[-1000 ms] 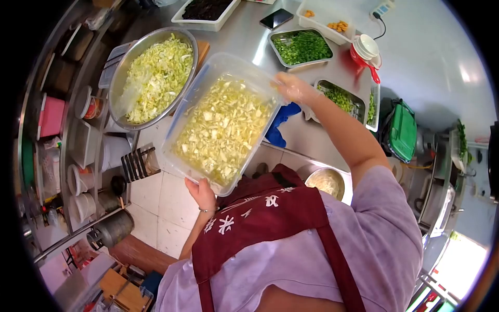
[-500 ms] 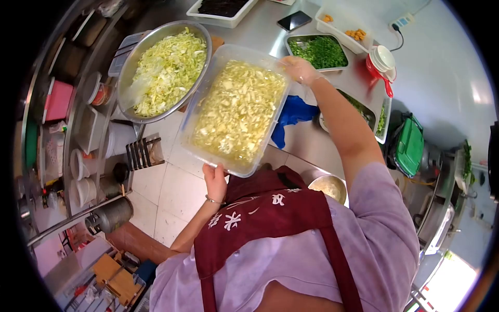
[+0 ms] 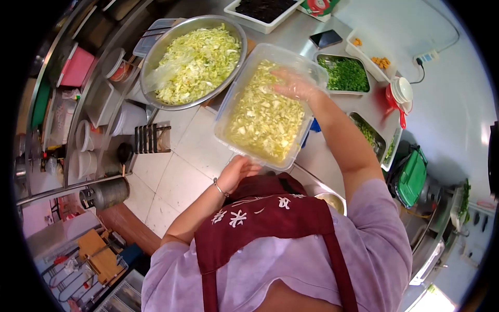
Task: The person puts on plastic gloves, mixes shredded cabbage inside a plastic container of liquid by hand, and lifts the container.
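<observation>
A clear plastic container (image 3: 223, 131) holds chopped pale-yellow cabbage (image 3: 267, 122) in liquid, tilted toward my body. My left hand (image 3: 240, 171) grips the container's near edge from below; its fingers partly disappear under the rim. Over the far right part of the cabbage lies my right hand (image 3: 297, 85) in a thin clear glove, fingers stretched out and apart, touching the pieces or just above them. Left of the container stands a big steel bowl (image 3: 240, 62) full of shredded cabbage (image 3: 208, 60), with a clear plastic bag or glove lying on it.
On the steel counter are a tray of chopped green onion (image 3: 345, 73), a phone (image 3: 326, 39), a white tub of dark food (image 3: 265, 10) and a red-handled ladle (image 3: 402, 117) by stacked white bowls (image 3: 401, 89). Shelves line the left, above a gas cylinder (image 3: 106, 192).
My right hand has left the container's far right corner and moved in over the cabbage. The view has shifted, so container and bowl appear farther right or higher. My left hand stays at the near edge.
</observation>
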{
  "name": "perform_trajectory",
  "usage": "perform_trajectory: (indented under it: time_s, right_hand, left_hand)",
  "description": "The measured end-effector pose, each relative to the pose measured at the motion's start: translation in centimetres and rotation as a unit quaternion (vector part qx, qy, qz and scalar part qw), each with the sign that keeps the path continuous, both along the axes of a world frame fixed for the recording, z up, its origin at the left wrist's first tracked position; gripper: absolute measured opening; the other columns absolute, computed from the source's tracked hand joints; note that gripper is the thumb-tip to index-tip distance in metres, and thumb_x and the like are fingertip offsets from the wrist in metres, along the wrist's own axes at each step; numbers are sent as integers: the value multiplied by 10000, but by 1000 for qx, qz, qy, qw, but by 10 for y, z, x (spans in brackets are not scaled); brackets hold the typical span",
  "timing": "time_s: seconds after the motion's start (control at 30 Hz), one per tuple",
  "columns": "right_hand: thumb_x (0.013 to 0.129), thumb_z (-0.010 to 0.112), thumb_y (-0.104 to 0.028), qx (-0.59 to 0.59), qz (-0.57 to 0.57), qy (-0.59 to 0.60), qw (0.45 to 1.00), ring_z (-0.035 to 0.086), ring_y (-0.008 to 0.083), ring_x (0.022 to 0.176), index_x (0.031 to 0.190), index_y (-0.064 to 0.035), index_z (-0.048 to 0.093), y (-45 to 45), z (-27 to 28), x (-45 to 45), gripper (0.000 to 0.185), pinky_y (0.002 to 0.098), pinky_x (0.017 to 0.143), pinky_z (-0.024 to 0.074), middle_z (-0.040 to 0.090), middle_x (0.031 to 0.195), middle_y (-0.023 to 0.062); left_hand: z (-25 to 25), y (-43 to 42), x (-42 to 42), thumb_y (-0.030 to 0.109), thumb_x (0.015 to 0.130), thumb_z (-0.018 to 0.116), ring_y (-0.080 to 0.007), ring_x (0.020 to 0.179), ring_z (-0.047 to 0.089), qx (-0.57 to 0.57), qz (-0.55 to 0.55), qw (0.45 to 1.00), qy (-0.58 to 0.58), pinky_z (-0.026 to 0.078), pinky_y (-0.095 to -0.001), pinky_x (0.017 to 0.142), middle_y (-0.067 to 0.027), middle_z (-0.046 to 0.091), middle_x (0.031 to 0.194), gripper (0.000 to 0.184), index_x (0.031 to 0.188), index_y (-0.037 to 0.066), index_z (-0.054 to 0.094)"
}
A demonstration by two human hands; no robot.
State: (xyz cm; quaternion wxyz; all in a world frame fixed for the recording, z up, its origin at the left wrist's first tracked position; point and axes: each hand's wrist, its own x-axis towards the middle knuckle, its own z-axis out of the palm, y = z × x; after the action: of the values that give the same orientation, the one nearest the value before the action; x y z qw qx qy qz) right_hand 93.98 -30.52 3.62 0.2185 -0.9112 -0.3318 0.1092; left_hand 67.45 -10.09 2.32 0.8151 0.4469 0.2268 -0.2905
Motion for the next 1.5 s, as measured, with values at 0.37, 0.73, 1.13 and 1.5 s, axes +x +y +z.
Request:
perform_trajectory:
  time_s: [0.37, 0.73, 1.13, 1.5]
  right_hand:
    - [714, 414, -724, -175, -122, 130, 968, 200, 359, 1319, 1393, -211, 255, 51, -55, 52, 865, 431, 1070, 196, 125, 1448, 205]
    - [730, 520, -637, -182, -115, 78, 974, 421, 415, 1148, 1309, -168, 409, 92, -54, 15, 754, 440, 974, 339, 364, 1281, 276]
    - [702, 570, -607, -267, -58, 144, 951, 438, 417, 1129, 1349, -168, 344, 123, -24, -78, 814, 437, 958, 364, 323, 1322, 265]
    - [730, 567, -405, -179, -49, 305, 934, 514, 369, 1050, 1290, -118, 417, 153, 2, -100, 647, 426, 883, 418, 532, 1114, 242]
  left_hand:
    - [-2, 60, 43, 292, 927, 367, -280, 1035, 551, -76, -199, 977, -5, 444, -357, 893, -212, 526, 1174, 451, 1224, -47, 384]
    - [-31, 126, 101, 337, 910, 397, -190, 983, 553, 104, -459, 871, -141, 413, -275, 862, -108, 608, 1073, 417, 1075, 9, 594]
    - [-31, 163, 126, 192, 932, 395, -178, 994, 548, 81, -431, 884, -160, 421, -281, 885, -117, 588, 1060, 313, 1105, -36, 521]
    - [-28, 153, 119, 205, 923, 417, -207, 969, 576, 94, -369, 920, -97, 437, -295, 875, -140, 592, 1058, 317, 1097, -44, 510]
